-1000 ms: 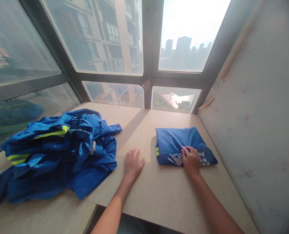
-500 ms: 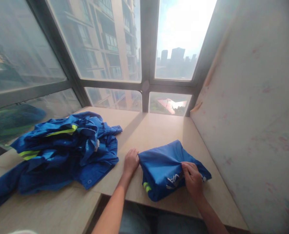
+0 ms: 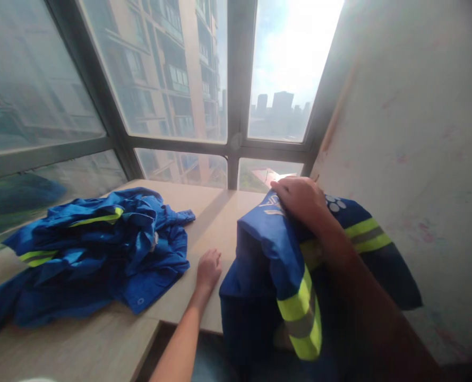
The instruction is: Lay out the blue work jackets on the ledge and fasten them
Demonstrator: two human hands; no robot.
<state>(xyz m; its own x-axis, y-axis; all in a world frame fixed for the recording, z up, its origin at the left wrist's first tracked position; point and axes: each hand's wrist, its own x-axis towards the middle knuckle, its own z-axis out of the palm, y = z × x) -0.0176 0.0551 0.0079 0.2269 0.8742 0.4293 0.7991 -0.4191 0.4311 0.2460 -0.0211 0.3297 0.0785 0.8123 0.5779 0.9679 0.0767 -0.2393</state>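
A blue work jacket [image 3: 251,276] with yellow-and-grey reflective bands and white print hangs from my right hand [image 3: 301,201]. That hand is closed on its upper part, above the table's right side, and the jacket's lower folds drop toward the front edge. My left hand [image 3: 209,269] rests on the tabletop, holding nothing, its fingers laid loosely on the surface. Just left of it lies a second blue garment [image 3: 100,265], crumpled, with yellow stripes and a snap button at its near corner. My right forearm hides part of the held jacket.
The pale table [image 3: 204,193] runs along the windows, with a cut-out at its front edge. A patterned wall [image 3: 398,138] rises close on the right. Grey window frames [image 3: 236,95] stand behind the table. A white rounded rim [image 3: 39,379] shows at bottom left.
My right hand has risen, lifting the jacket from a folded bundle on the table so that it hangs unfolded. My left hand has let go of its edge and stayed on the table.
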